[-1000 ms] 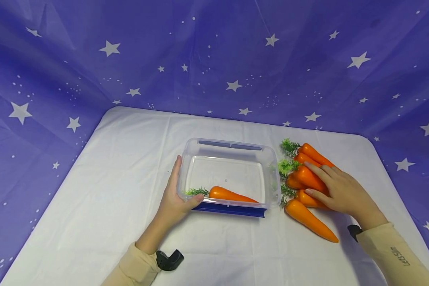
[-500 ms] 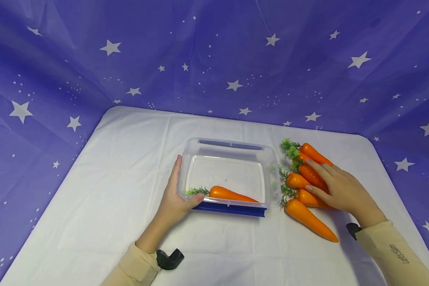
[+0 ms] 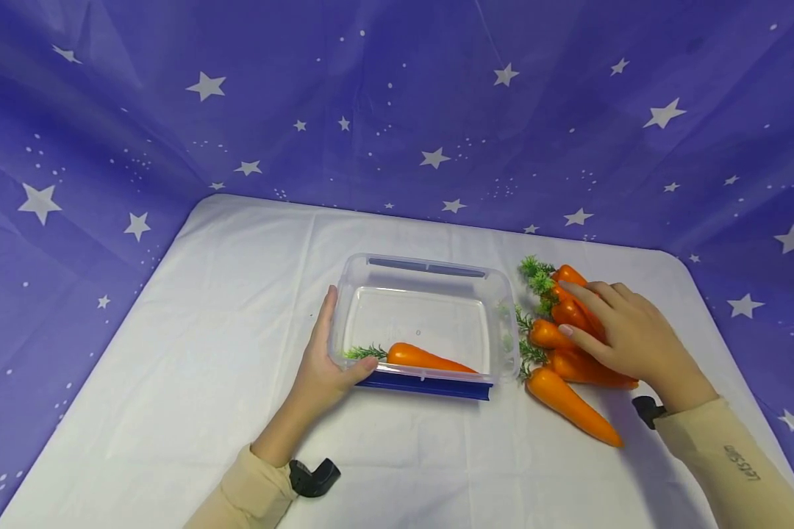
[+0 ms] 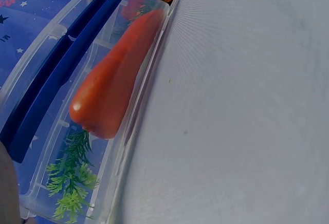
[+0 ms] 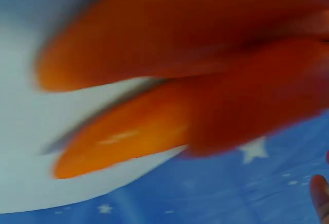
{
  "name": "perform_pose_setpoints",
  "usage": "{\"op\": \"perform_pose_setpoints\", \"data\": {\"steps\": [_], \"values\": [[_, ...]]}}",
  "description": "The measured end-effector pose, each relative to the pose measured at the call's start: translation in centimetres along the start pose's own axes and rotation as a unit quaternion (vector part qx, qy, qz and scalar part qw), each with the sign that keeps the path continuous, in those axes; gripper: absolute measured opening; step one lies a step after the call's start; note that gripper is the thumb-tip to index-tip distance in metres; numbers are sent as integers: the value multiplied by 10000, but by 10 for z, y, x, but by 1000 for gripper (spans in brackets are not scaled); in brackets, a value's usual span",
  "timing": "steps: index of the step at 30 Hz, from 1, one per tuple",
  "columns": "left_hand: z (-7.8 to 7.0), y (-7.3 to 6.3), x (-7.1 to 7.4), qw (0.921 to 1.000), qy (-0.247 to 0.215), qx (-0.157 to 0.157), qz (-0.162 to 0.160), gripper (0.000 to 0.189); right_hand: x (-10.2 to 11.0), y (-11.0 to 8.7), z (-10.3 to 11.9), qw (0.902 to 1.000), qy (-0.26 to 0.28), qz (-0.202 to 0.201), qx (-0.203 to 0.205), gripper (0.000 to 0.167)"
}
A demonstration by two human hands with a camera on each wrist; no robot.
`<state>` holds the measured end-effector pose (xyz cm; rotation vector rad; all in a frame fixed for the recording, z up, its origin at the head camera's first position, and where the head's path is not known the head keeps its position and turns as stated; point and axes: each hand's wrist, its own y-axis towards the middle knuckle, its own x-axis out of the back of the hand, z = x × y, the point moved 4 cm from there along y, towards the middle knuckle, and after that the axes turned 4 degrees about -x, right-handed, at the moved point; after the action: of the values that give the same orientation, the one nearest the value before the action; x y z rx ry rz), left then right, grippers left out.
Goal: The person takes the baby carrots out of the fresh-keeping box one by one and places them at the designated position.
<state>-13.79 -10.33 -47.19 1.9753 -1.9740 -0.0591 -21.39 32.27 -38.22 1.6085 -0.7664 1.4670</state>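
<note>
My left hand (image 3: pixel 326 367) holds the near-left corner of a clear plastic box (image 3: pixel 423 268), thumb at the front rim and fingers along the left wall. One orange carrot (image 3: pixel 426 358) with a green leafy top lies inside against the front wall; the left wrist view shows this carrot (image 4: pixel 118 80) through the plastic. To the right, my right hand (image 3: pixel 635 338) grips a carrot (image 3: pixel 572 314) in a pile, thumb and forefinger on either side of it. Its tip is hidden under the palm. Blurred carrots (image 5: pixel 169 34) fill much of the right wrist view.
Several more carrots lie beside the box's right wall, among them one at the front (image 3: pixel 572 405), leaves pointing left. A blue latch flap (image 3: pixel 423 386) hangs at the box's front. White cloth (image 3: pixel 238 294) covers the table; a purple starry backdrop (image 3: pixel 370 88) stands behind.
My right hand has shifted slightly right and back over the pile. The carrot under its fingers and its leaves have moved toward the far carrots. The left hand and box stay put.
</note>
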Motion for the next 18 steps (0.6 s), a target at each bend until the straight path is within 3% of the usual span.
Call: {"op": "perform_pose_setpoints", "data": {"steps": [4, 7, 11, 18], "values": [[-1, 0, 0, 10000, 45, 7, 9, 116, 11, 14, 27, 9990, 432, 41, 135, 72], [0, 0, 0, 10000, 35, 7, 11, 116, 15, 24, 51, 9968, 625, 9, 496, 71], [0, 0, 0, 10000, 35, 11, 9, 116, 14, 36, 80, 9933, 560, 29, 1012, 74], [0, 0, 0, 10000, 43, 6, 0, 116, 7, 52, 120, 9892, 365, 535, 1317, 70]]}}
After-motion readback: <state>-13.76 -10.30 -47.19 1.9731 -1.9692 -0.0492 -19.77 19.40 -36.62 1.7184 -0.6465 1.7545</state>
